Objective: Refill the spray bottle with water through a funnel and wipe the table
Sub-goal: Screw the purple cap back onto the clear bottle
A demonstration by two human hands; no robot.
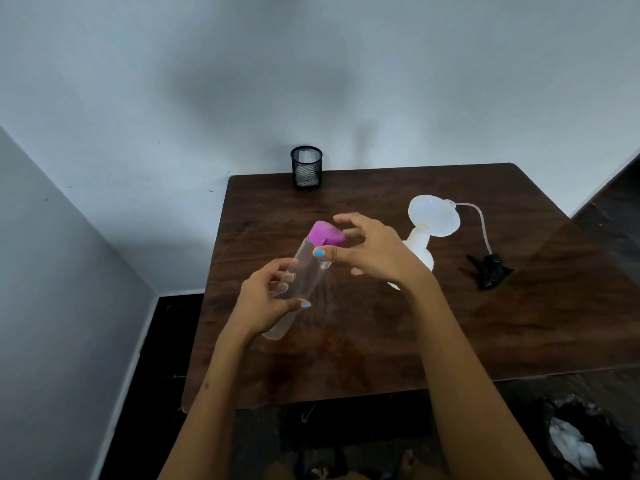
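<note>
- Two hands are up over the near half of the table [519, 323], and between them I have the clear water bottle [304, 282], tilted, pink cap [327, 233] pointing away from me.
- My left hand [268, 303] curls round the bottle's lower body, thumb across the front, so that grip is firm.
- My right hand [367, 251] sits at the cap, thumb on the neck just under it and the other fingers spread loosely above; I judge it is about to twist the cap, but I cannot say it has a real hold.
- Just beyond the right hand, on the table, stands the white spray bottle [420, 251] with the funnel [434, 216] already seated in its mouth.
- Right of the spray bottle lies the black trigger head [490, 268], its thin tube [479, 220] curving back toward the funnel, so the head is off.
- By my reckoning: bottle opened and funnel placed; pouring, refitting the head and wiping are all left.
- Farthest back, at the table's far edge by the wall, a black mesh cup [306, 167] holds something white, perhaps the wiping cloth; I cannot tell.
</note>
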